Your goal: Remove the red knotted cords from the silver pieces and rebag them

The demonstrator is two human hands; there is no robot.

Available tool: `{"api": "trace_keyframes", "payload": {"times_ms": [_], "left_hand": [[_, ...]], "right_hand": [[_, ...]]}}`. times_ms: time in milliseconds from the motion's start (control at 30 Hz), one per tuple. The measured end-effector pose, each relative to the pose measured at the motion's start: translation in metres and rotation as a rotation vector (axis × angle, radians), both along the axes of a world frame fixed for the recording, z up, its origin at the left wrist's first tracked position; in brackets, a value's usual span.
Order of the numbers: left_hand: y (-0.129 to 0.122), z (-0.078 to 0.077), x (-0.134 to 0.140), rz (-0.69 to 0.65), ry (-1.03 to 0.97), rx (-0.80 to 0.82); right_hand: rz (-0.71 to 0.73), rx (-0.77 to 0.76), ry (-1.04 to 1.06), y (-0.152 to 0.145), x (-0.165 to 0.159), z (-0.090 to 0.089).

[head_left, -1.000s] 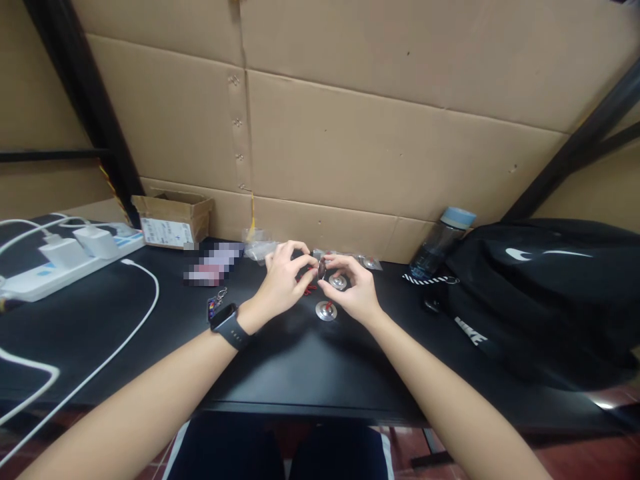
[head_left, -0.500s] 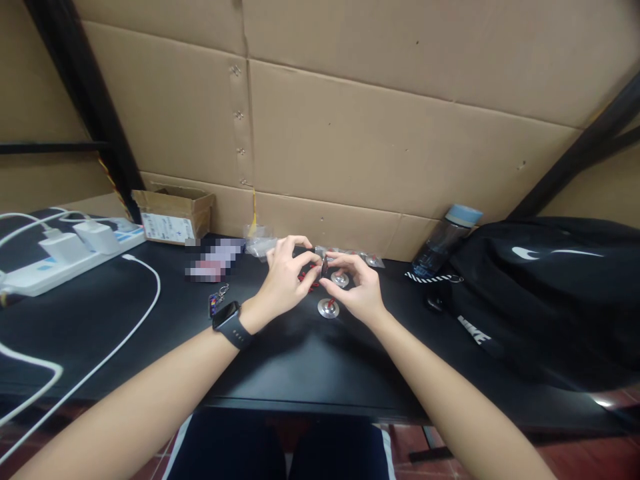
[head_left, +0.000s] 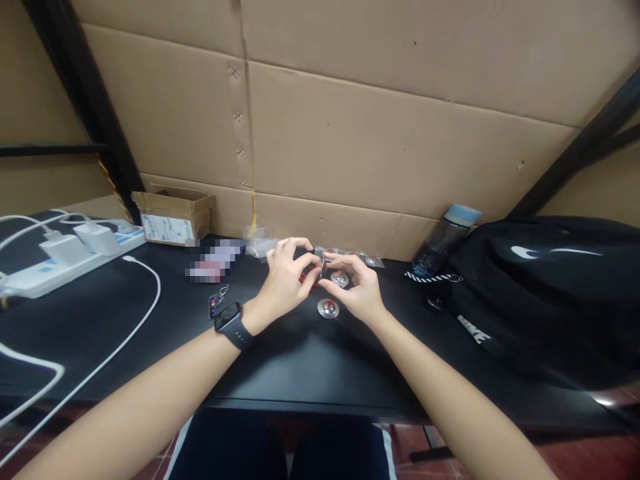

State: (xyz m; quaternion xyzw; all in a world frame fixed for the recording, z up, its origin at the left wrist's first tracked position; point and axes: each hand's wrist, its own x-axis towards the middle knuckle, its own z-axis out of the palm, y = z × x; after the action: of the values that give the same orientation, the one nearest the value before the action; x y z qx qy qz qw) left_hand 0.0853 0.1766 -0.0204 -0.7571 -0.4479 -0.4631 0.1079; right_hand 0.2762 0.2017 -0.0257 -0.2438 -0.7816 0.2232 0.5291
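One small metal disc [head_left: 324,266] is pinched in the head view between thumb and fingers of the right hand [head_left: 357,285]; the left hand [head_left: 289,270] curls, thumb and forefinger nearly together beside it, though whether they grip it I cannot tell. The black table [head_left: 295,373] stands before a cardboard wall [head_left: 350,147], with a black bag [head_left: 545,300] at right. The disc sits edge-on between both hands, a silver cymbal-like piece [head_left: 324,312] lying nearer the person.
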Motion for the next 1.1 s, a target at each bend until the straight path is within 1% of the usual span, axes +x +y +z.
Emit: {"api": "trace_keyframes", "payload": {"times_ms": [233,400,500,567,667,867,1000,1100], "left_hand": [[-0.004,0.003,0.001,0.034,0.108,0.103],[-0.003,0.003,0.000,0.052,0.053,0.111],[-0.003,0.004,0.000,0.055,0.027,0.090],[-0.003,0.004,-0.001,0.050,0.016,0.072],[-0.004,0.005,0.000,0.024,0.022,0.040],[-0.004,0.007,0.001,0.015,-0.025,-0.023],[0.000,0.002,-0.002,-0.044,0.132,-0.110],[0.003,-0.005,-0.002,-0.088,0.205,-0.198]], "right_hand": [[0.026,-0.095,0.057,-0.002,-0.002,0.001],[0.114,-0.284,0.136,0.000,-0.006,-0.004],[0.120,-0.316,0.122,0.002,-0.007,-0.007],[0.086,-0.289,0.101,0.002,-0.007,-0.007],[0.024,-0.197,0.039,0.001,-0.006,-0.004],[-0.103,-0.004,-0.164,0.003,-0.001,0.002],[-0.114,0.141,-0.269,0.006,0.004,0.004],[-0.122,0.174,-0.300,0.007,0.006,0.004]]}}
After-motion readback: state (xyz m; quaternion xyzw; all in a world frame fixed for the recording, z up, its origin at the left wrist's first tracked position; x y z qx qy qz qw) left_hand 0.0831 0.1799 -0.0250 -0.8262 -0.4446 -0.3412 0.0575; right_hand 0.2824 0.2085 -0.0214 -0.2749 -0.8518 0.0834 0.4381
